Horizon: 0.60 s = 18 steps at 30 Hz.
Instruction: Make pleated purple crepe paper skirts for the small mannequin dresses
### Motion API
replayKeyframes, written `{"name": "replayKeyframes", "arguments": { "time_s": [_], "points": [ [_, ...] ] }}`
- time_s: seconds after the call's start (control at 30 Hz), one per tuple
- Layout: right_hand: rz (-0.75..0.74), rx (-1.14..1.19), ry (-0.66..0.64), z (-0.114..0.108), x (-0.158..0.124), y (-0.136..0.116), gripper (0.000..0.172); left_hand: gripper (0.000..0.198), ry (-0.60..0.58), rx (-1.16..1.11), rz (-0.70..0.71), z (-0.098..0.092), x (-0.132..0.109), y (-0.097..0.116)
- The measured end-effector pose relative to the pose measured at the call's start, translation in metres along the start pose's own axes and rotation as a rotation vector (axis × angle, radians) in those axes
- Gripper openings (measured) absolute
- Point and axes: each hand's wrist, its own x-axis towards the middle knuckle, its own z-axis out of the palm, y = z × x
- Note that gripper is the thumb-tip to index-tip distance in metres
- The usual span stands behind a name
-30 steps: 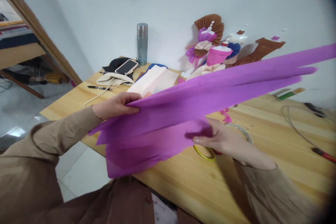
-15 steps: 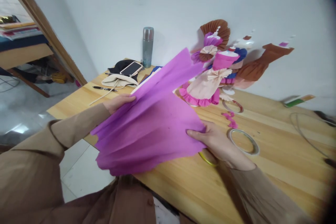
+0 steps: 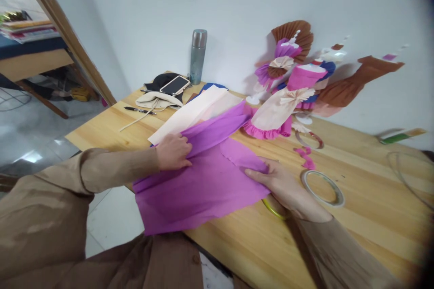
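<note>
A wide sheet of purple crepe paper spreads over the near table edge, its far part folded into a long band. My left hand is closed on the paper at the left of this fold, knuckles up and fingers curled. At the sheet's right edge, my right hand pinches it with the thumb on top; the other fingers are hidden below. Beyond the fold lie cream paper sheets. Part of a yellow ring-shaped thing shows under my right hand.
Small mannequins in paper dresses stand by the wall. A tape roll and pink paper scraps lie at right. At the back left are a bottle, a phone on a dark cloth item, and a pen.
My left hand has moved right and down, bringing the lifted far part of the purple paper lower. The cream sheets behind are now uncovered. My right hand keeps its pinch.
</note>
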Motion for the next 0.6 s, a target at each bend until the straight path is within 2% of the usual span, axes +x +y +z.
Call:
{"name": "replayKeyframes", "arguments": {
  "time_s": [0.1,0.23,0.37,0.47,0.6],
  "points": [
    [0.01,-0.024,0.015,-0.006,0.005,0.009,0.043,0.017,-0.002,-0.125,-0.028,-0.004,0.009,-0.019],
    [0.027,-0.121,0.053,-0.012,0.01,0.011,0.051,0.035,-0.048,-0.469,0.012,-0.02,0.015,-0.057],
    [0.066,-0.209,-0.018,-0.014,0.004,-0.001,0.046,0.036,-0.051,-0.67,-0.129,-0.032,0.018,-0.092],
    [0.093,-0.302,-0.106,-0.019,0.0,-0.008,0.043,0.031,0.022,-0.635,-0.244,-0.037,0.025,-0.113],
    [0.12,-0.448,-0.158,-0.027,0.0,-0.009,0.041,0.025,0.096,-0.423,-0.383,-0.041,0.039,-0.135]
  ]
}}
